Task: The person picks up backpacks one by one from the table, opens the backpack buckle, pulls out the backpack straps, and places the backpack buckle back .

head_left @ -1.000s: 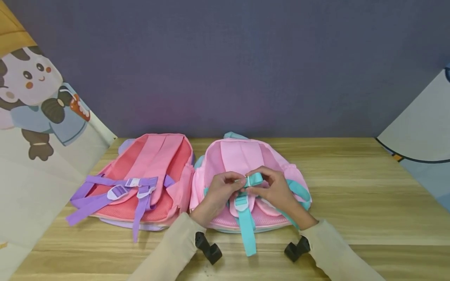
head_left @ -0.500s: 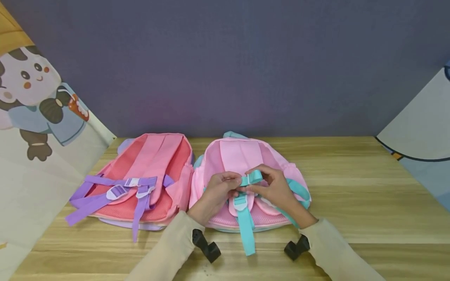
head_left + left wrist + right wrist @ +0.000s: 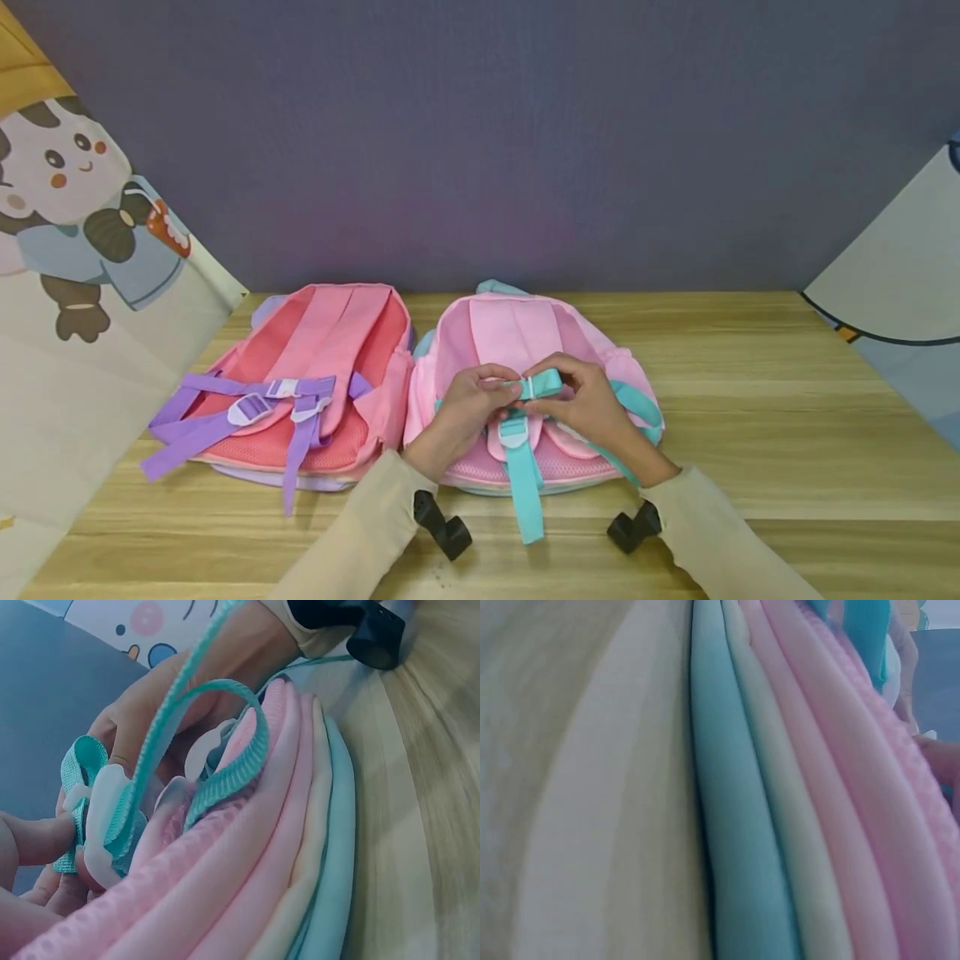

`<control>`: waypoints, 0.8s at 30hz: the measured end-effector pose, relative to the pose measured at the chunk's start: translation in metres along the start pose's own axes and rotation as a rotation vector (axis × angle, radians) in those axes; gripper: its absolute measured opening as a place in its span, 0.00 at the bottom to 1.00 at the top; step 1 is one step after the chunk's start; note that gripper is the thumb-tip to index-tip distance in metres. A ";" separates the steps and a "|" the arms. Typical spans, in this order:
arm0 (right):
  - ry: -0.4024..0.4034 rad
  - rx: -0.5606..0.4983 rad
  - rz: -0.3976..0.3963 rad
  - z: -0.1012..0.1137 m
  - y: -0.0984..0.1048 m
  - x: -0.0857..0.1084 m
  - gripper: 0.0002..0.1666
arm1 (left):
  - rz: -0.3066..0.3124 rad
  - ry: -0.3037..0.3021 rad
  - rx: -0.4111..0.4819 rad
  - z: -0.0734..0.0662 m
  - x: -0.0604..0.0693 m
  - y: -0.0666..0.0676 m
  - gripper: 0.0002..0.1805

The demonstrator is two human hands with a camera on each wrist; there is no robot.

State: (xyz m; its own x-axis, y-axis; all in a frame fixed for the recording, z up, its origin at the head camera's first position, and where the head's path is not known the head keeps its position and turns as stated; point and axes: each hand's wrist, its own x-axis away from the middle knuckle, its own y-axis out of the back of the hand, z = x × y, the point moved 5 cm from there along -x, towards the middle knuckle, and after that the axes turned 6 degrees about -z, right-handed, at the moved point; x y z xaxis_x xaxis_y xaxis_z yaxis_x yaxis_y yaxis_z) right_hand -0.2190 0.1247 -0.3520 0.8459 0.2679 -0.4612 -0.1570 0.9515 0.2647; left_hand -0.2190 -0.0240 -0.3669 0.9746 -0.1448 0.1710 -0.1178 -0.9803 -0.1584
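A light pink backpack (image 3: 517, 321) lies on the table with its back panel and straps facing up. Above its lower part, my left hand (image 3: 467, 412) pinches one end of a turquoise webbing strap (image 3: 547, 382). The fingers of my right hand (image 3: 590, 406) grip the folded loop of that strap. Between the hands, a small white clip (image 3: 77, 798) sits around the webbing. Just behind it in the left wrist view is a white plastic buckle (image 3: 106, 825). In the right wrist view, the backpack's side (image 3: 832, 787) fills the middle and the fingers barely show.
To the left, touching the pink backpack, lies a coral-pink backpack (image 3: 330, 333) with purple straps (image 3: 202, 425) and white buckles. A loose turquoise strap end (image 3: 527, 500) hangs toward the front of the wooden table (image 3: 750, 417). A dark panel (image 3: 525, 150) stands behind.
Both hands stay in nearly the same place and keep hold of the strap. Its loop rose slightly half a second ago and is now a little lower and flatter.
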 end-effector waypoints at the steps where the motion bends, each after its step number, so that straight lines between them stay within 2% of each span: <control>1: -0.004 0.014 0.001 0.000 0.000 0.000 0.16 | -0.002 -0.014 -0.005 0.000 0.000 0.000 0.08; 3: -0.021 0.030 -0.004 -0.001 0.000 0.001 0.16 | 0.000 -0.041 -0.016 -0.001 0.000 -0.001 0.09; 6: -0.051 0.039 -0.029 -0.003 0.001 0.001 0.17 | 0.033 -0.089 -0.053 -0.003 0.002 -0.003 0.13; 11: -0.058 0.054 -0.068 -0.003 0.003 0.001 0.19 | 0.099 -0.175 -0.166 -0.006 0.005 -0.005 0.20; 14: -0.059 0.062 -0.075 -0.003 0.004 0.001 0.19 | 0.103 -0.227 -0.221 -0.008 0.006 -0.005 0.21; 17: -0.057 0.060 -0.078 -0.002 0.004 0.001 0.19 | 0.087 -0.275 -0.259 -0.010 0.007 -0.005 0.19; 20: -0.036 0.019 -0.045 -0.002 0.004 0.001 0.19 | 0.042 -0.327 -0.300 -0.012 0.007 -0.004 0.17; 22: -0.008 -0.020 -0.005 -0.002 0.004 0.001 0.21 | -0.001 -0.377 -0.358 -0.013 0.008 -0.003 0.15; 24: 0.018 -0.073 0.037 -0.003 0.004 0.000 0.21 | -0.038 -0.454 -0.426 -0.016 0.009 -0.004 0.13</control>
State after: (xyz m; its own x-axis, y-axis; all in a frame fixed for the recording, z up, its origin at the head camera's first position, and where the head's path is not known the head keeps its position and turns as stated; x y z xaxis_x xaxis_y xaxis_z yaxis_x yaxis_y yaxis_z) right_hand -0.2206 0.1287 -0.3536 0.8295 0.3053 -0.4676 -0.2256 0.9492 0.2195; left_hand -0.2127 -0.0239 -0.3492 0.9522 -0.1294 -0.2766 -0.0564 -0.9647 0.2572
